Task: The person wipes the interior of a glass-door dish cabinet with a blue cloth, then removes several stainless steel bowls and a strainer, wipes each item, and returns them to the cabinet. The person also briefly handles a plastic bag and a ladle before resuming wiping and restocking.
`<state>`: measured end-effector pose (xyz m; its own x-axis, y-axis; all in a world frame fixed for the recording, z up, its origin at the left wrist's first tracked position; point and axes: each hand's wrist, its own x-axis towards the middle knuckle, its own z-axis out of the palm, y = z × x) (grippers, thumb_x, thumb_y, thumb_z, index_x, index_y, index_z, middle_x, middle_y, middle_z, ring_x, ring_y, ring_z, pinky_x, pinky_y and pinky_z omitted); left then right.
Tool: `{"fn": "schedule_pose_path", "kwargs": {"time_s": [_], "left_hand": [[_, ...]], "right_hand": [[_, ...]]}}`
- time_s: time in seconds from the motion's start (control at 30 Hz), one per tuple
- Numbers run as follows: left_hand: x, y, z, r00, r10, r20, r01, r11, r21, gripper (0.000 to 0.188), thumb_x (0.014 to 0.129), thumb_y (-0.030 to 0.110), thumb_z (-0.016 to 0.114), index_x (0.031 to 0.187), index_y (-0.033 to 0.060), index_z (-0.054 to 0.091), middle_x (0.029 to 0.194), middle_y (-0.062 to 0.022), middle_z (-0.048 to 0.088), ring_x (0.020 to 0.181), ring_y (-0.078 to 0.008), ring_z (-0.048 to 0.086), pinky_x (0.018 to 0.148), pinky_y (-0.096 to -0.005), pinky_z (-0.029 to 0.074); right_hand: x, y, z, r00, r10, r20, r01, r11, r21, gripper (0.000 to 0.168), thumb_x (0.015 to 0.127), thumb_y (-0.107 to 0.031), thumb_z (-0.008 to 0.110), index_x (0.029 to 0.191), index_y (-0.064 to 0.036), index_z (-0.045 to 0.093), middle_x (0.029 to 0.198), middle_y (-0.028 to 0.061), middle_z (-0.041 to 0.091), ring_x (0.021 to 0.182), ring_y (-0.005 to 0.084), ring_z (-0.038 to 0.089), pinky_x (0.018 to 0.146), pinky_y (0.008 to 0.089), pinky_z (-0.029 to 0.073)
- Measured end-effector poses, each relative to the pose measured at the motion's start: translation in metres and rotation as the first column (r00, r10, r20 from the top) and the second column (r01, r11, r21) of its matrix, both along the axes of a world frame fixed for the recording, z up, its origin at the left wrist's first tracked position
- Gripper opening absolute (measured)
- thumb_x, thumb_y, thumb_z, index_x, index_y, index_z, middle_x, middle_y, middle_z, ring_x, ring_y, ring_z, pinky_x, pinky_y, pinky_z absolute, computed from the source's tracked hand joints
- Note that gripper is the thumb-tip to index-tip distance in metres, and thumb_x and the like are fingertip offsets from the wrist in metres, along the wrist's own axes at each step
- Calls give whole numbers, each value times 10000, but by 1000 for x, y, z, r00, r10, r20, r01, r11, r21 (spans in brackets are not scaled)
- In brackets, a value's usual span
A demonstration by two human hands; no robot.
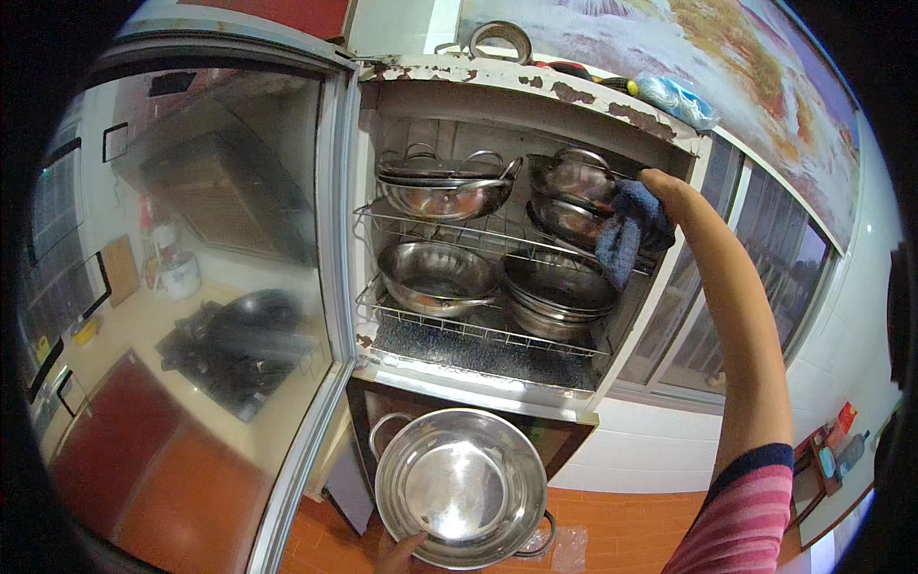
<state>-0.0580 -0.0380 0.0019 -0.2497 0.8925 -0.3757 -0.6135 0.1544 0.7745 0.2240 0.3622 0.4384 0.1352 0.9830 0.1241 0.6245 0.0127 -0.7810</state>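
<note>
My left hand (403,551) grips the near rim of a wide stainless steel pot (459,488), its thumb over the edge. The pot has two loop handles and its shiny inside faces up. Up at the right side of the open cabinet, my right hand (658,185) holds a blue cloth (622,233) that hangs down past the upper wire rack (495,233). Beside the cloth are stacked steel pots (574,204), partly hidden by it. To their left on the same rack stands another steel wok-like pan (446,197) with more cookware in it.
The lower rack bears a steel pan (437,276) and a stack of steel basins (559,290). At left the glass cabinet door (215,251) stands open, reflecting a stove. A tape roll (502,41) and a blue-white packet (676,100) lie on the rusty cabinet top.
</note>
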Motion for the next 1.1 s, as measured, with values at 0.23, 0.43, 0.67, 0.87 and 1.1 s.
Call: {"fn": "schedule_pose_path", "kwargs": {"time_s": [0.23, 0.43, 0.67, 0.87, 1.1], "left_hand": [[1, 8, -1, 997, 67, -43, -63, 994, 92, 509, 729, 105, 627, 1196, 8, 448, 1112, -105, 548, 1027, -232, 528, 905, -364, 405], [7, 26, -4, 998, 55, -42, -51, 996, 71, 586, 737, 105, 634, 1254, -2, 379, 1186, -122, 485, 1089, -242, 469, 940, -356, 356], [17, 30, 10, 1000, 13, -9, -13, 999, 31, 577, 772, 91, 598, 1287, 51, 341, 1176, -108, 478, 1059, -207, 495, 886, -328, 418], [42, 44, -7, 999, -33, -41, 38, 992, 121, 519, 749, 41, 578, 1234, 25, 393, 1062, -85, 549, 981, -205, 548, 777, -305, 493], [72, 49, -14, 965, -264, -5, 264, 962, 77, 617, 691, -21, 559, 1258, 79, 339, 1049, -64, 524, 835, -167, 567, 686, -308, 503]], "right_hand": [[-4, 10, -14, 998, -3, 65, 5, 1000, -27, 351, 847, -270, 415, 862, 18, 616, 784, 138, 630, 694, 286, 606, 717, 430, 467], [19, 17, -25, 957, 259, -133, -265, 963, -36, 566, 849, -508, 447, 933, 25, 618, 842, 170, 632, 735, 290, 612, 774, 414, 474], [-10, -115, -78, 794, 469, -387, -509, 861, 0, 610, 808, -575, 511, 995, 4, 556, 748, 150, 615, 642, 249, 598, 700, 407, 511], [-51, -170, -226, 614, 273, -741, -458, 888, -52, 696, 731, -576, 620, 1081, 16, 521, 1014, 189, 583, 887, 273, 587, 822, 416, 477], [-129, -192, -360, 859, 473, -196, -272, 747, 607, 347, 696, -64, 666, 1000, -31, 500, 1021, 141, 471, 1006, 290, 457, 905, 348, 358]]}}
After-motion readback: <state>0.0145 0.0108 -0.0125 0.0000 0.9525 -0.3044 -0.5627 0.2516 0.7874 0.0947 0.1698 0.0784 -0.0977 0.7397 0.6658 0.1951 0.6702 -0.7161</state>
